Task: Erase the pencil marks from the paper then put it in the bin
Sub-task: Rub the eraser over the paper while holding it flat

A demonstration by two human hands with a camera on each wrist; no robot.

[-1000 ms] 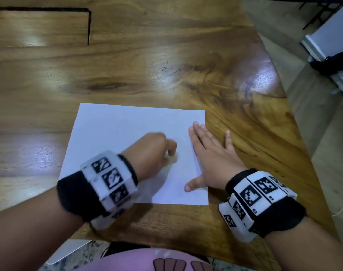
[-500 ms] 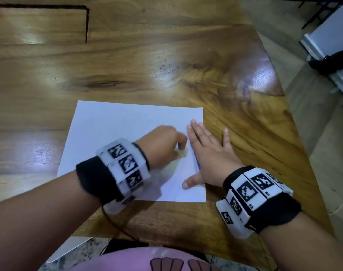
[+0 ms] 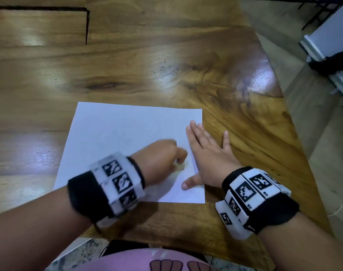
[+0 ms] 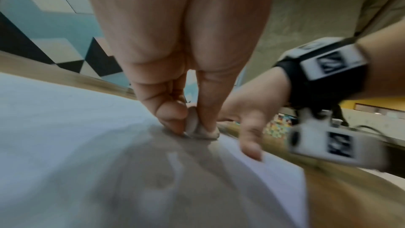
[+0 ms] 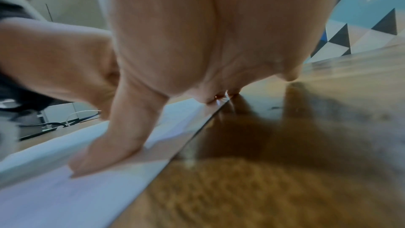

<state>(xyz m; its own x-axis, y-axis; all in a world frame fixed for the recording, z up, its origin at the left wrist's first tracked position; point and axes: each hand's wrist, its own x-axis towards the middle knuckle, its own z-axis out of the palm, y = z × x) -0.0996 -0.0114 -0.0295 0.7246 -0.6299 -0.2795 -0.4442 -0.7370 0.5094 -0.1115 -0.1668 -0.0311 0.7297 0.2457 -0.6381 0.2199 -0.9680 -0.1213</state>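
Note:
A white sheet of paper lies flat near the front edge of the wooden table. Faint pencil marks show around its middle. My left hand pinches a small pale eraser between thumb and fingers and presses it onto the paper's right part. The eraser peeks out pale under that hand in the head view. My right hand lies flat, fingers straight, across the paper's right edge, with its thumb on the sheet. No bin is in view.
The table's right edge slants toward a tiled floor. A black object sits on the floor by a white unit at far right. A dark seam line marks the tabletop at the back left.
The left hand with the eraser has slid back toward me and slightly left across the paper, after reaching further up half a second ago. The right hand has stayed pressed on the paper's edge.

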